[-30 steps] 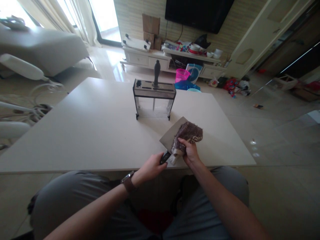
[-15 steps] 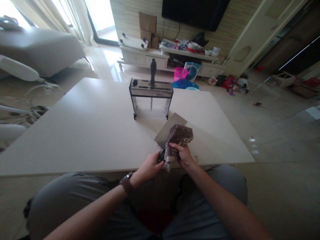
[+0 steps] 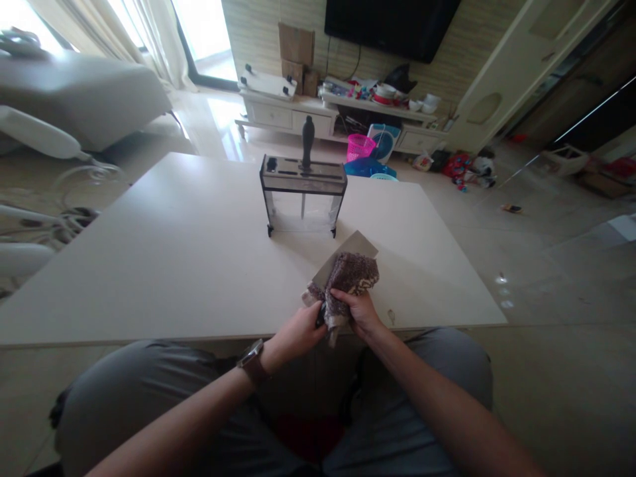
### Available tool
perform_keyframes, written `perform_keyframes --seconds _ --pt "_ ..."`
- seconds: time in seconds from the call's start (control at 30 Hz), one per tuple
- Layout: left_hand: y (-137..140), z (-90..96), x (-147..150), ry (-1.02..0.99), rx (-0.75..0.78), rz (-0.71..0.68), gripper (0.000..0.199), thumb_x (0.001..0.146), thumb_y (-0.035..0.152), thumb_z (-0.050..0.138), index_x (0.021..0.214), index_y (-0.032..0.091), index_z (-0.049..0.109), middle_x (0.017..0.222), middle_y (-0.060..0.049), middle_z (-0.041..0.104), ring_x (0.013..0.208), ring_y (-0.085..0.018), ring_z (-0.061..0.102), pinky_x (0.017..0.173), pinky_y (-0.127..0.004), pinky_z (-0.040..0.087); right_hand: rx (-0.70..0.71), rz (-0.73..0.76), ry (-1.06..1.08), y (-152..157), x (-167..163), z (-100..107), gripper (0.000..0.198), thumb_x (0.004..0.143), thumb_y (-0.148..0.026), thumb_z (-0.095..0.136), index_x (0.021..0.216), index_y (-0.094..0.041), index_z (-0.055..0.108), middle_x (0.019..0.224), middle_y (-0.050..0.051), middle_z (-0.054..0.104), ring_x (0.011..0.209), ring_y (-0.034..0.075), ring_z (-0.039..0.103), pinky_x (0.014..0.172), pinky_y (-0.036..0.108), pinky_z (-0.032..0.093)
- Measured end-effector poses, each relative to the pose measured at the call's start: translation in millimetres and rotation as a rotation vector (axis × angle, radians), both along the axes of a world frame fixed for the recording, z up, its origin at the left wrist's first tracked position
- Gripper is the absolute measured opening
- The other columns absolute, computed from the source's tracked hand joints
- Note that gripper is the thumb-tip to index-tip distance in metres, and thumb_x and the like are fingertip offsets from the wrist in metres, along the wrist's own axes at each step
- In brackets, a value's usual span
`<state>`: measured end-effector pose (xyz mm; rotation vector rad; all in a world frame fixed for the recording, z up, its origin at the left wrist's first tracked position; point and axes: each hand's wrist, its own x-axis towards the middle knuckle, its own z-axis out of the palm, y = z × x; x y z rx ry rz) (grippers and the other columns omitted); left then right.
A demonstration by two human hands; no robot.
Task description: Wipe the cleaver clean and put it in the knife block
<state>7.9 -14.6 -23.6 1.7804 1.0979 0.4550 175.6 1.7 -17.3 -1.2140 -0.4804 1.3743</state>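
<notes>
The white bench (image 3: 163, 265) takes up most of the view, with the clear-sided knife block (image 3: 303, 182) standing upright on it toward the far edge. Well beyond the knife block runs a low white cabinet (image 3: 271, 116) bearing bowls and mixed clutter, and above that, to the knife block's right, a black television (image 3: 392, 26) hangs on the wall. Cardboard boxes (image 3: 297, 45) are stacked behind the knife block, on the cabinet. A pink basket (image 3: 360, 147) is on the floor past the knife block's right end. The knife block itself carries a black-handled tool (image 3: 308, 139), its handle sticking up from the top and its thin rod visible through the frame.

On the near side of the knife block, slightly to its right, is a brown shaggy cloth (image 3: 354, 270), bunched and laid over a broad-bladed cleaver (image 3: 355, 245). The blade's bare end slants away to the right, just short of the knife block, and some cloth also shows along the blade's left side. Nearer than the knife block, the left hand (image 3: 303, 326) is clenched around the cleaver's dark handle, mostly hidden. To that hand's right, also nearer than the knife block, the right hand (image 3: 362, 310) grasps the cloth, thumb on top, pressed against the blade. A brown-strapped watch (image 3: 252, 358) circles the left wrist, nearer and left of the knife block.
</notes>
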Motion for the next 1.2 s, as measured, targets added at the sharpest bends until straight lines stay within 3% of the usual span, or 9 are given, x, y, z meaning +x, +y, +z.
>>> perform_keyframes --seconds 0.4,0.63,0.83,1.0,1.2 --pt "0 2.1 1 -0.028 0.000 -0.019 0.027 0.090 0.022 0.064 0.117 0.018 0.066 0.107 -0.013 0.076 0.097 -0.028 0.072 0.087 -0.035 0.054 -0.021 0.035 -0.082 3 3 7 0.041 0.042 -0.017 0.096 0.079 -0.017 0.080 0.085 0.005 0.083 0.075 0.022 0.075 0.075 0.035 0.063" --pt "14 8.4 -10 0.041 0.032 -0.032 0.016 0.091 0.025 0.059 0.104 0.017 0.066 0.091 -0.008 0.074 0.076 -0.021 0.065 0.068 -0.030 0.045 0.021 0.134 -0.154 9 13 20 0.047 0.041 -0.019 0.096 0.085 -0.018 0.078 0.089 0.006 0.083 0.080 0.025 0.076 0.082 0.040 0.062" --pt "20 17.7 -18 0.129 0.065 -0.004 0.010 0.091 0.025 0.060 0.098 0.019 0.065 0.080 -0.004 0.069 0.069 -0.018 0.061 0.063 -0.028 0.038 0.047 0.104 -0.152 11 18 17 0.043 0.045 -0.019 0.095 0.084 -0.019 0.077 0.091 0.005 0.084 0.085 0.026 0.077 0.089 0.042 0.061" --pt "12 10.1 -11 0.103 0.058 -0.048 0.016 0.092 0.024 0.059 0.105 0.018 0.065 0.091 -0.009 0.074 0.075 -0.022 0.066 0.067 -0.030 0.045 0.023 0.033 -0.048 6 8 3 0.044 0.047 -0.022 0.096 0.086 -0.019 0.077 0.093 0.004 0.084 0.084 0.024 0.076 0.085 0.039 0.061" --pt "3 -0.3 -3 0.010 0.048 -0.044 0.029 0.088 0.019 0.063 0.117 0.018 0.066 0.111 -0.013 0.076 0.104 -0.028 0.072 0.089 -0.035 0.055 -0.024 0.028 -0.017 -4 -3 -8 0.049 0.047 -0.025 0.098 0.091 -0.019 0.078 0.094 0.003 0.083 0.084 0.023 0.075 0.082 0.036 0.061"
